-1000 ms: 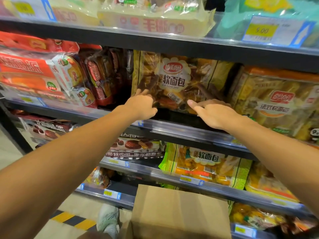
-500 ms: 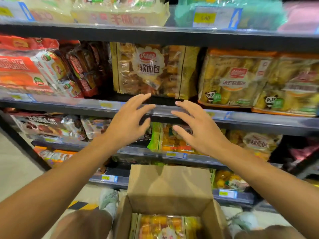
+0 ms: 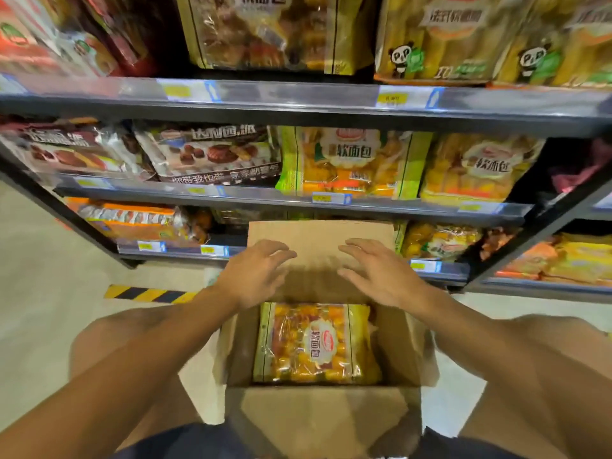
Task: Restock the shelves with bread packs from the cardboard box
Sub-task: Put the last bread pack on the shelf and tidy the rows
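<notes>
An open cardboard box (image 3: 318, 415) stands on the floor between my knees, its far flap upright. Inside it lies a clear yellow-green bread pack (image 3: 316, 342) with a white round label. My left hand (image 3: 255, 276) and my right hand (image 3: 377, 274) hover above the box's far side, fingers spread and empty, a little apart from each other. Neither touches the pack. On the shelf above, a brown-gold bread pack (image 3: 275, 31) stands upright behind the shelf rail (image 3: 298, 101).
Dark metal shelves hold rows of packs: chocolate-cake packs (image 3: 212, 154) at the left, yellow soft-bread packs (image 3: 351, 160) in the middle, panda-label packs (image 3: 433, 38) at the top right. A yellow-black floor stripe (image 3: 145, 293) lies left of the box.
Both hands have come down from the upper shelf's brown-gold pack to just over the box. My view has tilted down, so the box and its pack are now in full sight.
</notes>
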Demonstrator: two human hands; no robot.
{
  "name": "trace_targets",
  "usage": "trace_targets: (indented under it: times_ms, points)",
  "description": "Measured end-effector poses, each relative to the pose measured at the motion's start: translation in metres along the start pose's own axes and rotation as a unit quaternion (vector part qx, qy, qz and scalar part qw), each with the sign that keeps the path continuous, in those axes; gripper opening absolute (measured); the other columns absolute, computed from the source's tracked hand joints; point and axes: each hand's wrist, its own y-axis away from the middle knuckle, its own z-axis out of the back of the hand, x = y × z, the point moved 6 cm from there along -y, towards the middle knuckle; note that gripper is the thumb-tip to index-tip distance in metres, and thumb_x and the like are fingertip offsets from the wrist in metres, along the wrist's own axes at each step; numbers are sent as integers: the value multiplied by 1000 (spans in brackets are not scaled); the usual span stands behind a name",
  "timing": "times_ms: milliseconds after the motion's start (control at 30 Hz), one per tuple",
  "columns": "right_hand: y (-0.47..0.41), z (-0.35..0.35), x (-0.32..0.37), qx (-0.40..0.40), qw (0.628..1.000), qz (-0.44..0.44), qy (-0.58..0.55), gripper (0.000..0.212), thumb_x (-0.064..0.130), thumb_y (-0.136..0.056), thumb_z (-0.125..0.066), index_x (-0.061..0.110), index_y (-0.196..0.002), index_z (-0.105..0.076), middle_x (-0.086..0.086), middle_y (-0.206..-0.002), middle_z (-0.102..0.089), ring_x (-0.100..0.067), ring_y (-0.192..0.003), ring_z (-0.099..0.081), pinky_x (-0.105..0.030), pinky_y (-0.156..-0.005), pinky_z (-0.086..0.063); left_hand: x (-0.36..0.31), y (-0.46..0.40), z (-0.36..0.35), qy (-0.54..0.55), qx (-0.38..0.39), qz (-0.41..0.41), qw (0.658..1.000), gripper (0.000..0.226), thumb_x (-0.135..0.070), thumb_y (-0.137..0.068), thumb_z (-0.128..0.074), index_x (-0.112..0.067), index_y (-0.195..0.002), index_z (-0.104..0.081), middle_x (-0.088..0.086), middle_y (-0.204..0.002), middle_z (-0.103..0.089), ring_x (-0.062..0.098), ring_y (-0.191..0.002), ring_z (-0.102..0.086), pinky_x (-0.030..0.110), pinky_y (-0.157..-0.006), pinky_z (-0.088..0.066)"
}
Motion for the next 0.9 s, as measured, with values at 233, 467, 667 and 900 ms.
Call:
trace_targets:
  times_ms: [233,467,667,900]
  points:
    - [24,-97,-44,186,975,-124,-1,65,58,-99,-43,26,-155,-31,0,-159,-34,-24,-146,-30,-40,-117,-31,12,19,-108,17,210,108,972,49,-42,-99,-46,-27,-146,-45,1,-150,-46,24,-136,-42,40,-106,-43]
    - [29,-169,-82,303,923,-221,-91,65,55,-97,-51,24,-152,-35,-9,-150,-46,-30,-134,-47,-40,-109,-40,33,26,-188,82,326,226,914,57,-41,-97,-53,-31,-151,-37,5,-154,-41,30,-139,-40,48,-107,-43]
    - [31,-238,-99,336,861,-335,-184,75,48,-97,-57,21,-157,-23,-11,-151,-46,-32,-133,-49,-37,-105,-43,54,38,-260,193,376,352,835,72,-43,-93,-56,-28,-156,-24,10,-154,-38,32,-132,-49,42,-105,-46]
    - [36,-305,-109,280,753,-480,-353,104,39,-86,-75,18,-159,-4,-9,-159,-35,-32,-144,-36,-45,-112,-36,64,49,-323,270,347,496,749,101,-58,-86,-64,-28,-160,-2,12,-166,-4,41,-149,-18,52,-119,-26]
